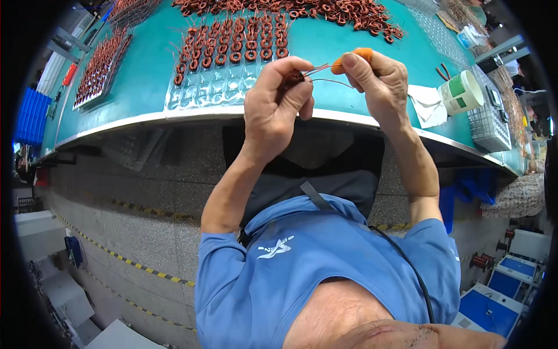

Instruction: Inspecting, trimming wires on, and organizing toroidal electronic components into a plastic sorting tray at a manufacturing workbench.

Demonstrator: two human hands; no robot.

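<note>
My left hand (273,102) pinches a small ring-shaped coil (292,79) wound with copper wire, above the front edge of the table. Several thin copper leads (318,70) stick out from the coil toward the right. My right hand (381,84) is closed at the ends of these leads, with thumb and forefinger together. An orange finger cover (361,54) shows on its forefinger. Just beyond my left hand lies a clear plastic tray (203,93) with round pockets. Rows of similar coils (235,43) fill its far part, and its near pockets hold none.
A heap of loose coils (349,16) lies at the back of the green table (148,70). Another filled tray (102,72) is at the left. To the right are a white cloth (428,106), a white-and-green tub (461,93) and a wire basket (490,125).
</note>
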